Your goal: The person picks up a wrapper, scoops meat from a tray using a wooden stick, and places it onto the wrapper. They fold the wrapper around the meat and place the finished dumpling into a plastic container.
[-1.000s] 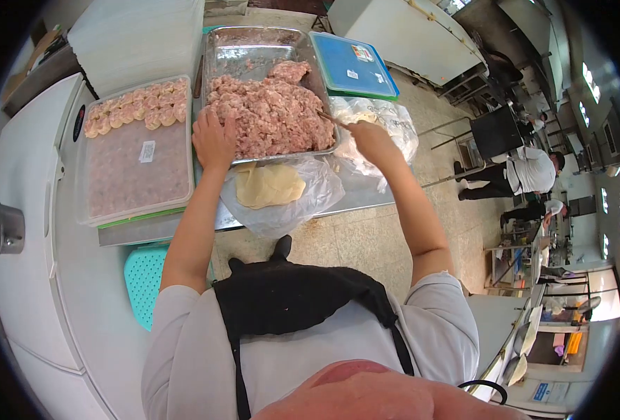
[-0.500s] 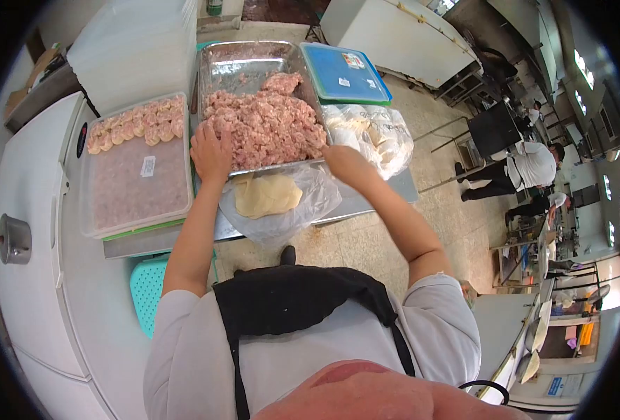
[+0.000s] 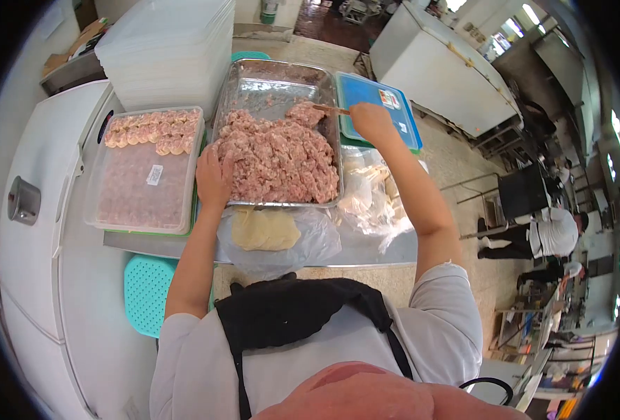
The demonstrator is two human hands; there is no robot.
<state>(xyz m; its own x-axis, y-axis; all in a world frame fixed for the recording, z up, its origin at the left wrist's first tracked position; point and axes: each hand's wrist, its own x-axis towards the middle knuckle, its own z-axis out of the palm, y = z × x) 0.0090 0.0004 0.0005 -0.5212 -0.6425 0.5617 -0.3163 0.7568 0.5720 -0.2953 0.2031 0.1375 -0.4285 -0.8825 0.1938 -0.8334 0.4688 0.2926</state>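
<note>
Ground meat (image 3: 282, 161) fills the near part of a metal tray (image 3: 254, 75). My right hand (image 3: 371, 120) is closed round a thin brown utensil (image 3: 332, 109), whose far end touches the small lump of meat at the tray's right side. At the tray's left edge, my left hand (image 3: 214, 178) lies against the meat; whether it holds something is hidden. Pale dough wrappers (image 3: 264, 229) lie on a plastic bag (image 3: 317, 238) just in front of the tray.
Left of the tray is a lidded box (image 3: 142, 189) with formed meat pieces (image 3: 152, 133) on top. Stacked clear lids (image 3: 170, 63) stand behind it. Right are a blue lid (image 3: 355, 87) and a plastic bag (image 3: 373, 192). A person (image 3: 555, 231) stands at far right.
My right hand has moved up from the tray's near right corner to its far right side, with the utensil in view again. My left hand stays at the left edge. The view has shifted.
</note>
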